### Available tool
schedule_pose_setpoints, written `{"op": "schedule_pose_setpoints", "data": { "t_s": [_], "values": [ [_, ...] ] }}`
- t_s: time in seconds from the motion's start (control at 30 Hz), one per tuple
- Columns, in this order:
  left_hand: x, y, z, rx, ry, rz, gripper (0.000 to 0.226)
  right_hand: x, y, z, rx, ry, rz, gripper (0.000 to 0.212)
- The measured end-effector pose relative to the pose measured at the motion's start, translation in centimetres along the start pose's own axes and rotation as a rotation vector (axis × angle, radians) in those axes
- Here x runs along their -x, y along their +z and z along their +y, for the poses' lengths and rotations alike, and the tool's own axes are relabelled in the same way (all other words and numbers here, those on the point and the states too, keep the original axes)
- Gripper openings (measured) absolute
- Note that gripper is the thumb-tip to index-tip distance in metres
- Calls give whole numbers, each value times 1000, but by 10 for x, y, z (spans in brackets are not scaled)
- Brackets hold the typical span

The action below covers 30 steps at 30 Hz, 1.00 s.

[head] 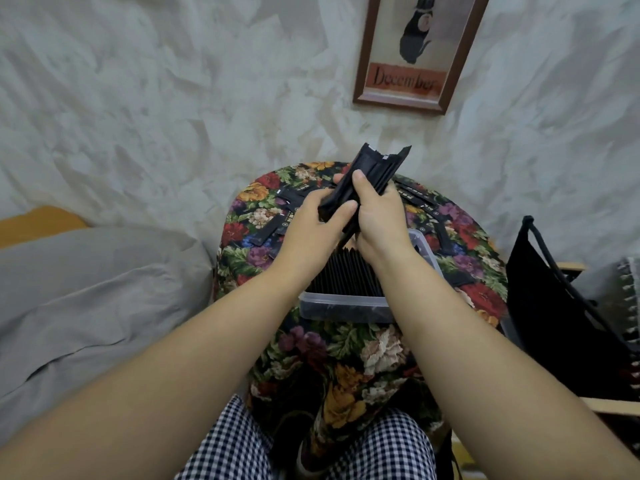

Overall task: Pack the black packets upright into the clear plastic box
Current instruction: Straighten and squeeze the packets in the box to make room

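At the far left of the round table draped in flowered cloth (346, 348), loose flat black packets (273, 220) lie scattered on their faces. The left hand (311, 220) comes in from the left with the forearm low and the wrist nearly straight. Its grip is clamped on the lower end of a slim bundle of black packets (367, 168), with a digit laid across the near face. The bundle is held in the air above the far end of the box. It is tilted, with the top leaning far and right, and its upper edges are uneven. The packets look light, thin and bendable, and probably slick against each other, so a stack would fan or slide unless pinched across its flat faces near the middle and squared at the ends. The right hand (377, 220) meets it from the right, its grip also closed on the bundle, thumb pointing up the near face. Beneath the wrists sits the clear plastic box (343, 304), already holding a tight row of upright packets (343, 275); its far end is hidden. More packets (422, 199) lie at the far right.
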<state>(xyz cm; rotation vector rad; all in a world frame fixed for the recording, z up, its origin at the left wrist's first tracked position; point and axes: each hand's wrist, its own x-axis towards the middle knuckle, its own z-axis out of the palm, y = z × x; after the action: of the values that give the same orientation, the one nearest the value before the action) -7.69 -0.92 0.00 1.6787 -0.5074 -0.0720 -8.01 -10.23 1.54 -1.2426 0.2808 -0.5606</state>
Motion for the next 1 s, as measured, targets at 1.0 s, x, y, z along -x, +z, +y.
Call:
{"op": "schedule_pose_setpoints", "data": {
  "t_s": [1.0],
  "values": [
    [24, -21, -60, -422, -50, -41, 38, -12, -70, -8, 845, 416, -287, 30]
  ]
}}
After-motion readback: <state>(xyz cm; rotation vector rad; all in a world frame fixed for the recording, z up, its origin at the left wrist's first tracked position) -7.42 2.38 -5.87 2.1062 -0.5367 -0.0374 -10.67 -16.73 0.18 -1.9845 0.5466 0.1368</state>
